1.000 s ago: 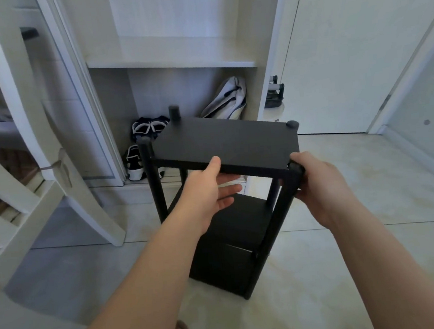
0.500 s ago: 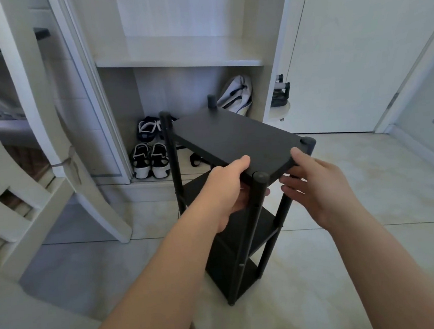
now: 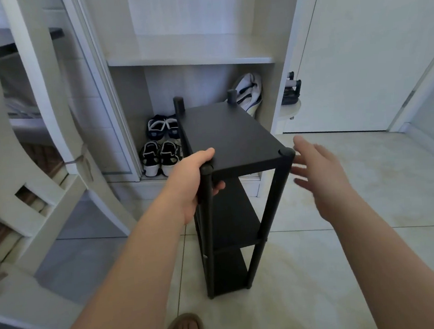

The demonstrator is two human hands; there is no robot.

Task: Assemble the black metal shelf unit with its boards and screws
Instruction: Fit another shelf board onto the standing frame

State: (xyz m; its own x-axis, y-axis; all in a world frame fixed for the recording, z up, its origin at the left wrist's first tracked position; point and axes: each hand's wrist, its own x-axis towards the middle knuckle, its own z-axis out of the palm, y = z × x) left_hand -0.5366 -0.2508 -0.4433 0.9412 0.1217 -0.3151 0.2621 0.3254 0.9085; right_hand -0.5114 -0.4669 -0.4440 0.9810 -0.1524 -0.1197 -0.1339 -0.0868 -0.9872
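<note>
The right hand (image 3: 319, 179) is being held spread and empty just beside the near right post (image 3: 274, 198), having been lifted off that corner. The near left post (image 3: 210, 230) is being gripped by the left hand (image 3: 194, 184). The shelf unit (image 3: 229, 137), boards apparently fitted, is being turned on the floor (image 3: 350, 257), so only positioning is judged to remain.

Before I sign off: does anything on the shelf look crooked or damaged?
Nothing stands out. The shelf unit stands on the floor with no visible damage; left hand grips its near corner, right hand open alongside.
</note>
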